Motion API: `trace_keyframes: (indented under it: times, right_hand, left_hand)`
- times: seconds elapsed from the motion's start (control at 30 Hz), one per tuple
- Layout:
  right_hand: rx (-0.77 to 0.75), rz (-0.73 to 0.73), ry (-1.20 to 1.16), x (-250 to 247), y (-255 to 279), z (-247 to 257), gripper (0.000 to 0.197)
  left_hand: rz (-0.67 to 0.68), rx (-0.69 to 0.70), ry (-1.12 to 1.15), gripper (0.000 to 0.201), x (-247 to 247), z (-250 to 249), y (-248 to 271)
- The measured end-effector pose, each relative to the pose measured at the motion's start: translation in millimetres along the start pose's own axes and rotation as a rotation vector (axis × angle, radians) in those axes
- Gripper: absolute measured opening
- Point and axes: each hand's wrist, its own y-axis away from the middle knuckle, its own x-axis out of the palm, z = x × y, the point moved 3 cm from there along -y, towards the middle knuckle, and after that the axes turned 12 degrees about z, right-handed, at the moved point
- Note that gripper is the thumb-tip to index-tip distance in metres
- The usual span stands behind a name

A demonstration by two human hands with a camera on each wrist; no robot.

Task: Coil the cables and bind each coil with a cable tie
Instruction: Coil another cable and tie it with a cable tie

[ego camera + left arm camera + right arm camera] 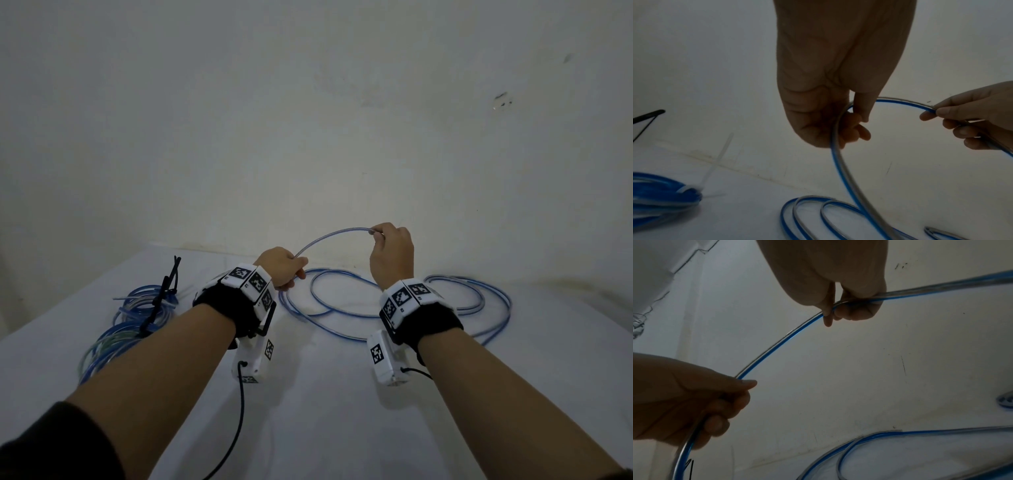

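Over the table (308, 411), both hands grip a half-hidden cable (329, 236).

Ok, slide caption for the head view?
Both hands, left hand and right hand, arch a blue cable above the table.

White table (308, 428): loose blue cable (394, 329) right, tied blue coils (137, 318) and black ties (164, 294) left.

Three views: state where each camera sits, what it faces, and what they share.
Head: on the head, facing down at the table; both forearms, left hand, right hand.
Left wrist: under the left palm, facing its fingers.
Right wrist: under the right palm, facing its fingers.
Shared: blue cable arched between both hands.
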Motion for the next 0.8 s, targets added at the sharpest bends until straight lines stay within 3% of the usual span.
trace_keyframes:
  times: [0.17, 0.27, 0.37, 0.43, 0.6, 0.8]
  right_hand:
    - [0.092, -0.026, -0.011, -2, -1, -10, 0.026]
    - [0.133, -0.027, -0.011, -3, 0, -16, 0.024]
    - [0.173, -0.041, -0.049, -2, 0, -21, 0.021]
    - [0.193, -0.047, -0.064, -2, 0, -22, 0.02]
    - [0.199, -0.037, -0.061, -1, 0, -23, 0.02]
    - [0.186, -0.015, -0.048, 3, 3, -25, 0.02]
  left_hand:
    - [0.079, -0.106, 0.163, 0.054, 5, 5, 9]
    - [0.058, -0.125, 0.267, 0.048, 4, 4, 9]
    - [0.019, -0.049, 0.541, 0.028, 4, -1, 6]
    - [-0.026, 0.025, 0.632, 0.026, 1, -3, 4]
    - [-0.132, 0.127, 0.445, 0.025, -6, -7, 1]
    - [-0.207, 0.06, 0.075, 0.039, -12, 1, 0]
